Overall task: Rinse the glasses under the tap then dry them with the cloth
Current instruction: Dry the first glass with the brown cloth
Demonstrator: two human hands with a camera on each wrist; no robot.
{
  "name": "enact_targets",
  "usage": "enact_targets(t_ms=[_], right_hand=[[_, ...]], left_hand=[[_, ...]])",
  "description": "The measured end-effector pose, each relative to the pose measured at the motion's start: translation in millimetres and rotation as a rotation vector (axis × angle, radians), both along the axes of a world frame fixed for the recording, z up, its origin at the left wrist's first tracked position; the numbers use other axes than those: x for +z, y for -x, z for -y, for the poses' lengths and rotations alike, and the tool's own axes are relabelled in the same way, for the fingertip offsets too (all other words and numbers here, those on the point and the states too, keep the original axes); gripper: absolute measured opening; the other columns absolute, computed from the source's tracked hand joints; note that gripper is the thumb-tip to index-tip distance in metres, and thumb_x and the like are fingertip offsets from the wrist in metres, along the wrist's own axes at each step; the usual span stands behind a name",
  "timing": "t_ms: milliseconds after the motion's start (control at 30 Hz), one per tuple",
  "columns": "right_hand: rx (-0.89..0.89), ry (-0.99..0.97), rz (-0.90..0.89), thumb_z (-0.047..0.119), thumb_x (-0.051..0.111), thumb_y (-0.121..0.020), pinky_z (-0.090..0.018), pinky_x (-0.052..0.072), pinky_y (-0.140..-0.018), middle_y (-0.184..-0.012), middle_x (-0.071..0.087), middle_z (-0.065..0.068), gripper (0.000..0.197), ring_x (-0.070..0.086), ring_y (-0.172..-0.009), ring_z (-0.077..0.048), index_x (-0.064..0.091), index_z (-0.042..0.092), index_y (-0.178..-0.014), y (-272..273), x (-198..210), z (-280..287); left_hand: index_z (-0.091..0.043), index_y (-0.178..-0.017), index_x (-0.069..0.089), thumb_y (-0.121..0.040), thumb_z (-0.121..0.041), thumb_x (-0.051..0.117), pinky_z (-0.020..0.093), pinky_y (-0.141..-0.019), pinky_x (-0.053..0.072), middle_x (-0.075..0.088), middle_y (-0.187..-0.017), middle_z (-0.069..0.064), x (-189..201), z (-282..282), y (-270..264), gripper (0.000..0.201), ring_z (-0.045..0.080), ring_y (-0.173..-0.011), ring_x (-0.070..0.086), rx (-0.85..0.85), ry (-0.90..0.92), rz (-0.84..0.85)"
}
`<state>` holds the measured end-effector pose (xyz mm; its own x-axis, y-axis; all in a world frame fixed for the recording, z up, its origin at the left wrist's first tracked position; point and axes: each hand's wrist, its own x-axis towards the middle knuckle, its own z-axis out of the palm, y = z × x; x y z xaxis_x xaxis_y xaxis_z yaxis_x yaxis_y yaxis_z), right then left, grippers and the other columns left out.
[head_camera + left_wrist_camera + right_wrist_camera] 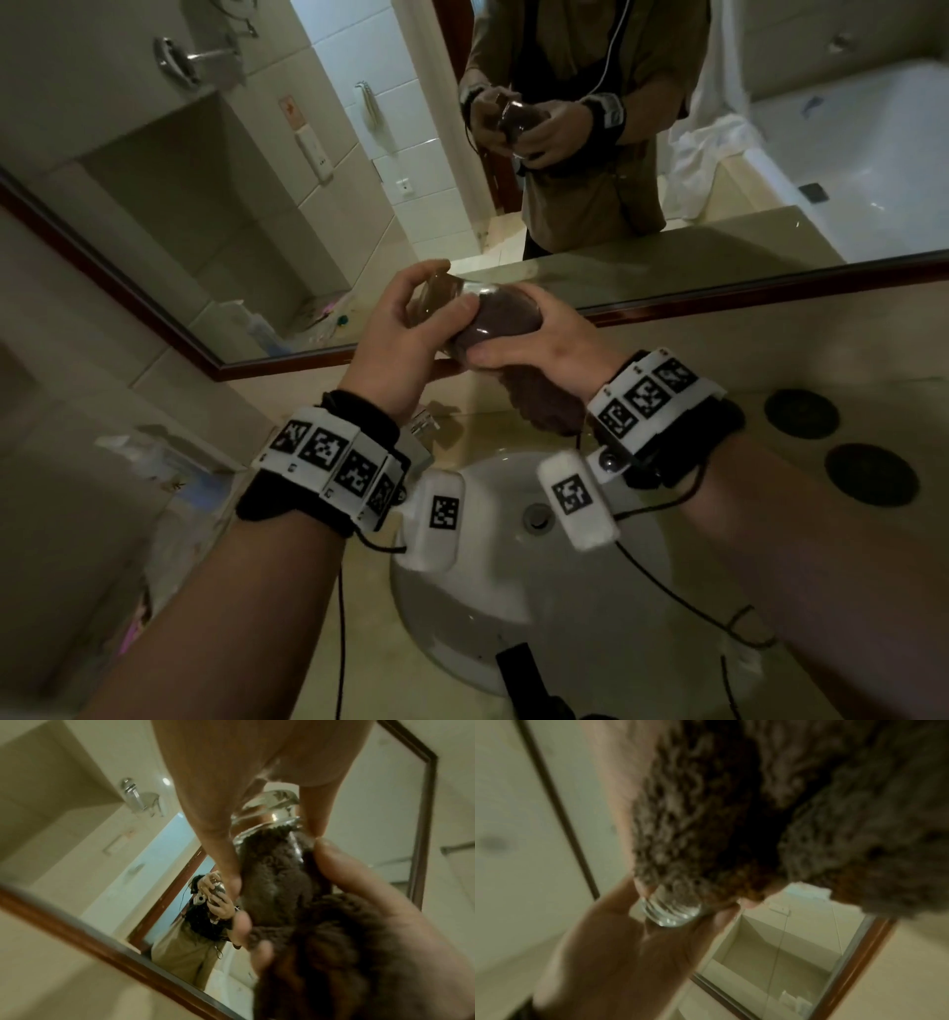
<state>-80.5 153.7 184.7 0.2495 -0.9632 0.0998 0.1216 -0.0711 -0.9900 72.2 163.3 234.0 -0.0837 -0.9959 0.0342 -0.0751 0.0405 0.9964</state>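
Head view: clear drinking glass (pixel 462 308) held on its side above the white round sink basin (pixel 477 606), in front of the wood-framed wall mirror (pixel 205 354). Left hand (pixel 405 334) grasps its base end with curled fingers; right hand (pixel 534 344) grips the dark brown terry cloth (pixel 544 401), which is stuffed inside the glass. Two black round coasters (pixel 801 413) lie on the counter right of the basin.

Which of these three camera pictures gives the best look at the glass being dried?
The left wrist view: the glass is close, its clear base and wall visible, with the brown cloth stuffed inside. The head view shows it whole but small, between both hands. The right wrist view is blurred, showing only the base beyond the cloth.
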Motion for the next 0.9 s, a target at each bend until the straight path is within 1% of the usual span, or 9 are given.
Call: enact_targets(t_ms=[100,167,267,433,533,633,700,800,900], right_hand=[[-0.173,0.179,-0.117,0.022,0.087,-0.060,-0.010,0.049,-0.076,-0.107,0.060,0.011,0.078,0.060,-0.093,-0.001,0.046,0.025,-0.126,-8.3,2.5,-4.8],[-0.253,0.319,-0.231,0.024,0.087,-0.060,-0.009,0.046,-0.082,-0.108,0.055,0.014,0.087,0.057,-0.096,0.000,0.039,0.028,-0.132,-13.7,3.0,-7.7],[-0.251,0.343,-0.199,0.024,0.089,-0.058,-0.011,0.047,-0.085,-0.109,0.054,0.015,0.090,0.057,-0.098,0.001,0.037,0.027,-0.131,-15.8,-1.8,-8.0],[-0.006,-0.038,0.104,0.028,0.089,-0.050,-0.037,0.053,-0.081,-0.105,0.066,-0.004,0.078,0.067,-0.091,-0.020,0.051,0.023,-0.118,-10.7,-7.5,-0.6],[-0.078,0.073,-0.026,0.025,0.088,-0.057,-0.031,0.053,-0.083,-0.104,0.065,0.004,0.071,0.065,-0.093,-0.013,0.052,0.022,-0.119,-8.8,-0.1,-3.9],[-0.245,0.347,-0.277,0.028,0.087,-0.061,-0.014,0.046,-0.085,-0.107,0.056,0.014,0.084,0.057,-0.097,-0.002,0.040,0.026,-0.131,-15.3,7.6,-10.9],[-0.280,0.435,-0.342,0.031,0.086,-0.062,-0.015,0.045,-0.086,-0.113,0.056,0.011,0.088,0.056,-0.101,-0.004,0.036,0.027,-0.135,-19.7,7.4,-13.2],[-0.223,0.283,-0.190,0.028,0.088,-0.060,-0.015,0.047,-0.085,-0.113,0.058,0.009,0.087,0.059,-0.099,-0.004,0.038,0.028,-0.132,-18.5,6.1,-9.3],[-0.048,0.051,0.033,0.030,0.089,-0.053,-0.031,0.052,-0.091,-0.110,0.065,0.004,0.079,0.064,-0.100,-0.011,0.052,0.023,-0.122,-12.6,4.7,-2.1]], left_hand=[[-0.021,-0.132,0.050,-0.093,-0.028,0.061,0.034,-0.065,0.056,0.063,-0.121,0.009,3.9,-1.2,1.1,0.041,0.023,-0.096,0.067,0.026,-0.093,-0.106],[-0.013,-0.135,0.049,-0.092,-0.039,0.061,0.035,-0.065,0.058,0.063,-0.124,0.014,3.1,-1.6,2.2,0.051,0.029,-0.101,0.068,0.012,-0.138,-0.152],[-0.010,-0.132,0.051,-0.090,-0.029,0.065,0.034,-0.062,0.058,0.067,-0.113,0.012,3.2,-2.4,4.8,0.048,0.027,-0.092,0.069,0.061,-0.098,-0.118],[-0.023,-0.116,0.056,-0.087,-0.010,0.067,0.036,-0.064,0.057,0.064,-0.109,0.007,3.0,-3.8,0.3,0.035,0.024,-0.089,0.067,0.028,0.033,0.026],[-0.023,-0.121,0.053,-0.090,-0.016,0.064,0.035,-0.064,0.057,0.063,-0.111,0.006,1.3,-5.0,-2.3,0.034,0.020,-0.089,0.067,0.042,-0.011,-0.036],[-0.011,-0.133,0.049,-0.091,-0.041,0.060,0.040,-0.073,0.059,0.061,-0.124,0.017,2.2,-3.1,-0.1,0.053,0.029,-0.103,0.068,0.023,-0.100,-0.145],[-0.007,-0.126,0.053,-0.093,-0.038,0.058,0.038,-0.073,0.059,0.065,-0.116,0.016,5.0,-2.6,0.9,0.046,0.030,-0.100,0.068,0.034,-0.088,-0.146],[-0.015,-0.111,0.057,-0.092,-0.020,0.062,0.033,-0.059,0.056,0.065,-0.100,0.008,7.3,-1.6,-1.0,0.020,0.021,-0.083,0.068,0.064,0.009,-0.093],[-0.023,-0.109,0.056,-0.088,-0.015,0.068,0.040,-0.064,0.059,0.064,-0.106,0.007,3.2,-3.1,-4.3,0.025,0.022,-0.086,0.068,0.033,0.089,0.007]])
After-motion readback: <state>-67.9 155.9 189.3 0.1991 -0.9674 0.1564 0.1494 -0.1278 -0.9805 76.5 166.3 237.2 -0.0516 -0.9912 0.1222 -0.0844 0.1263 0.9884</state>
